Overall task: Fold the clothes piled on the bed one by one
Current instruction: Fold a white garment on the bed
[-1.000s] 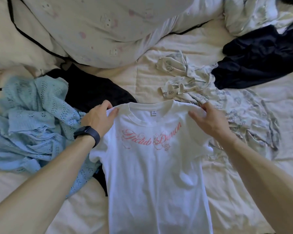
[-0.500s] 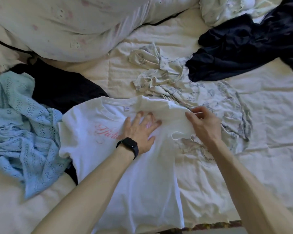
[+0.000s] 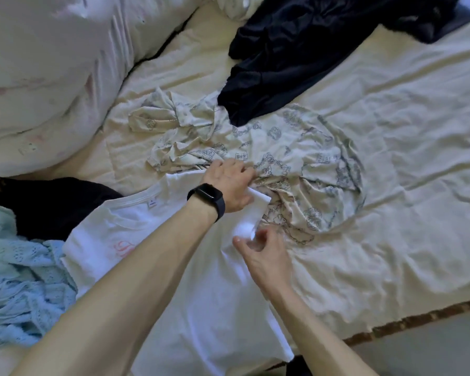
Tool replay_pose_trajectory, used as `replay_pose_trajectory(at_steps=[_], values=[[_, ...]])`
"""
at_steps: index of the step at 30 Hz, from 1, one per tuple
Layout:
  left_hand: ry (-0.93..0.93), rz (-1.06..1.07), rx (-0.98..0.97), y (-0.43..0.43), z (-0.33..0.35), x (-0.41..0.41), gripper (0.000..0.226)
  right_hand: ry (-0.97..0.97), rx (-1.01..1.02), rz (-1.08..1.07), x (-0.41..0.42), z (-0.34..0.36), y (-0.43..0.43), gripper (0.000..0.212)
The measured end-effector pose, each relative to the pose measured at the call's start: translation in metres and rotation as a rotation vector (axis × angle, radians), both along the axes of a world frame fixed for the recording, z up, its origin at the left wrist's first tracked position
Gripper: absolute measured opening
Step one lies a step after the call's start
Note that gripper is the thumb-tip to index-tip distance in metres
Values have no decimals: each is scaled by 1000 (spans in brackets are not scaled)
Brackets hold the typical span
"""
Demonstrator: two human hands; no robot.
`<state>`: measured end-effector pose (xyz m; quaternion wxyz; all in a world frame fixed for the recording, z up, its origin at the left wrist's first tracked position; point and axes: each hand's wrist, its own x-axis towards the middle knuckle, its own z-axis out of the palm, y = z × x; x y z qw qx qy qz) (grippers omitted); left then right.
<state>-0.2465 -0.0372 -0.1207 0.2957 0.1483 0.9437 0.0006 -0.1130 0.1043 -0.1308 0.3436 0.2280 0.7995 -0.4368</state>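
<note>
1. My left hand (image 3: 229, 183) lies flat on the shoulder of the white T-shirt (image 3: 201, 294). The fingers are straight and close together, and they press the cloth down. A black watch (image 3: 207, 198) is on the wrist.
2. My right hand (image 3: 265, 257) is just below the left one, at the lower edge of the sleeve (image 3: 251, 213). Its fingers are curled and touch the sleeve, but I cannot tell if they really pinch it.
3. The T-shirt lies face up on the bed (image 3: 391, 185), under both my forearms.
4. Just beyond my left fingertips is a crumpled patterned garment (image 3: 296, 158), touching the sleeve.
5. Farther beyond lies a dark garment (image 3: 282, 50).
6. To the left of my left arm are a black garment (image 3: 46, 207) and a blue knit (image 3: 19, 280).
</note>
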Motion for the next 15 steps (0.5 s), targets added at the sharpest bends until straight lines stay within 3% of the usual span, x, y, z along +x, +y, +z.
replay_pose_trajectory(at_steps=[3,5,8,10,15], values=[[-78,-94,-26,11,5,-21,18,-27,-110,-40,3,-8,3,25],[-131,-7,58,8,13,-32,10,18,-103,-115,3,-11,7,15],[-207,194,251,-5,27,-44,14,111,-22,-243,5,-14,13,18],[-212,236,280,-14,33,-46,16,109,-79,-310,4,-13,14,16],[-270,275,237,-13,23,-33,15,128,-266,-227,2,-3,-1,54]])
